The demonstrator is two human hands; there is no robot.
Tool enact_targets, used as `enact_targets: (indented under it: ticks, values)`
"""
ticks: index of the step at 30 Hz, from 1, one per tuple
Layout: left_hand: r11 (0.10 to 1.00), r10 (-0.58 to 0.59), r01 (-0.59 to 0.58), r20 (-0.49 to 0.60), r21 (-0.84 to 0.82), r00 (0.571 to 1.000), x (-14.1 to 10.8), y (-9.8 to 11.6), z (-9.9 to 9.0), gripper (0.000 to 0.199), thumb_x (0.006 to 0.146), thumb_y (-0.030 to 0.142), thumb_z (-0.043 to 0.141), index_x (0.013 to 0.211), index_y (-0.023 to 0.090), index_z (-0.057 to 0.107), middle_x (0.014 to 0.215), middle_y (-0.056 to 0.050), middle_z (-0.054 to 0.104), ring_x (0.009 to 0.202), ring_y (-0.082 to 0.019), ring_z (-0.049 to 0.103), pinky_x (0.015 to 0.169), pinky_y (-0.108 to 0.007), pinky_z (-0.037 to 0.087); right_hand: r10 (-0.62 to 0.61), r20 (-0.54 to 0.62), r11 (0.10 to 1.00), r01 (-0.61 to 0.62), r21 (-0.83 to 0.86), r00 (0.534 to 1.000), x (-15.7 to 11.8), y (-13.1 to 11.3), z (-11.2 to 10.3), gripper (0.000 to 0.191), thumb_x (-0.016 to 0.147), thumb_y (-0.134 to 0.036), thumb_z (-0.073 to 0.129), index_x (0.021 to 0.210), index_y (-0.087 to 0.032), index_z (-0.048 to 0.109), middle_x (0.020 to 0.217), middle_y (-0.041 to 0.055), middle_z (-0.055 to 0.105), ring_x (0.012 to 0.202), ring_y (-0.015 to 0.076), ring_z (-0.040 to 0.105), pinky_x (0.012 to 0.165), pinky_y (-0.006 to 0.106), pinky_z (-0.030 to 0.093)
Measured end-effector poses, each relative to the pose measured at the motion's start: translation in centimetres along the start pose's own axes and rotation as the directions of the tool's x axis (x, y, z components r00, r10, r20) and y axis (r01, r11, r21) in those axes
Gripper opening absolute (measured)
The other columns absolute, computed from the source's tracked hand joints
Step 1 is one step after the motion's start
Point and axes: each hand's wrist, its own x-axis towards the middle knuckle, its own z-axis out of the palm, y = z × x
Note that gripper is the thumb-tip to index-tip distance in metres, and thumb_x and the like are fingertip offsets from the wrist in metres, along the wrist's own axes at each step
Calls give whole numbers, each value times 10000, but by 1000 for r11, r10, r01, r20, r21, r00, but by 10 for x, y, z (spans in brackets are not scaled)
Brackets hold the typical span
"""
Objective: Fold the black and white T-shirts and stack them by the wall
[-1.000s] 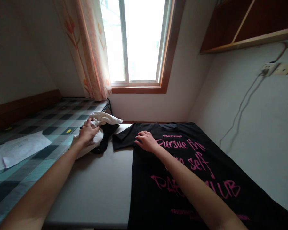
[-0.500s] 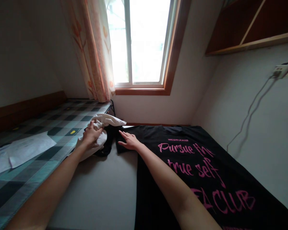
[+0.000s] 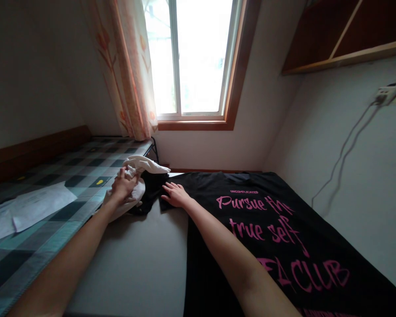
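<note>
A black T-shirt (image 3: 211, 255) with pink lettering lies spread out on a white tabletop (image 3: 138, 255). My right hand (image 3: 175, 194) rests flat on its left sleeve, fingers loosely spread. Farther left, my left hand (image 3: 123, 187) has its fingers curled into a bunched white cloth (image 3: 145, 164), whose kind I cannot make out. Dark fabric (image 3: 150, 193) lies crumpled beside the white cloth, between my two hands. The palm of my left hand is hidden from view.
To the left stands a bed with a checked cover (image 3: 53, 165), with sheets of paper (image 3: 42, 207) on it. A window (image 3: 201, 61) and an orange curtain (image 3: 132, 75) are behind. On the right are a wall shelf (image 3: 346, 57) and a socket with a cord (image 3: 345, 145).
My right hand has settled a little lower on the sleeve. My left hand keeps hold of the white cloth, and the view has shifted slightly.
</note>
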Motion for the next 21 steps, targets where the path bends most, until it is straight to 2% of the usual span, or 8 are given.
enact_targets:
  ticks: [3,6,9,12,15,18,20,21]
  values:
    - [997,1,5,-69,80,998,-7,7,4,759,835,632,468,1459,224,329,1207,-193,609,1032,-360,621,815,-432,495,22,18,999,-22,28,1000,3,1,2,517,944,-522,444,1380,-253,517,1519,87,403,1407,287,333,1116,511,284]
    - [990,39,-29,-70,138,997,-12,11,5,762,826,637,483,1455,230,342,1244,-205,573,1038,-374,618,817,-440,485,7,-35,998,-5,68,999,-3,9,-3,383,934,-458,502,1228,-263,652,1436,70,515,1363,258,412,1107,455,332]
    - [996,47,-41,-78,79,996,-7,11,0,680,838,587,505,1411,236,394,1213,-177,599,1034,-345,621,808,-407,486,-46,-172,990,68,123,984,-21,28,-13,262,923,-360,548,1071,-247,732,1282,71,640,1257,225,531,1062,382,406]
    - [998,-18,11,-122,-60,992,4,12,-12,528,854,504,529,1312,248,476,1108,-117,658,961,-298,641,765,-373,492,-53,-333,977,117,176,941,-50,55,-26,190,889,-289,601,967,-214,757,1188,104,683,1154,232,602,1007,385,461]
    - [989,-62,25,-265,-144,962,9,23,-28,417,872,470,521,1212,228,538,1101,-114,655,953,-299,634,758,-391,489,-28,-441,969,133,209,897,-83,82,-41,176,878,-285,612,922,-198,759,1166,120,687,1100,237,626,976,406,486]
    - [987,40,-100,-422,-122,906,-1,44,-40,405,905,482,462,1204,221,541,1195,-142,586,1021,-329,603,775,-416,485,37,-498,971,87,224,866,-114,102,-57,174,874,-267,602,921,-202,757,1136,114,695,1084,244,628,977,436,483]
    - [974,187,-222,-402,-41,896,-15,61,-42,424,909,499,448,1228,232,532,1250,-143,537,1026,-326,596,770,-410,488,83,-500,970,46,240,862,-132,110,-65,180,867,-252,592,922,-200,755,1119,115,697,1067,250,633,969,447,483]
    - [956,280,-292,-333,16,900,-23,69,-41,429,900,505,464,1229,239,538,1263,-137,526,1018,-314,598,766,-398,490,103,-488,967,27,252,867,-141,112,-68,182,864,-250,588,916,-197,755,1105,116,700,1052,253,638,960,447,486]
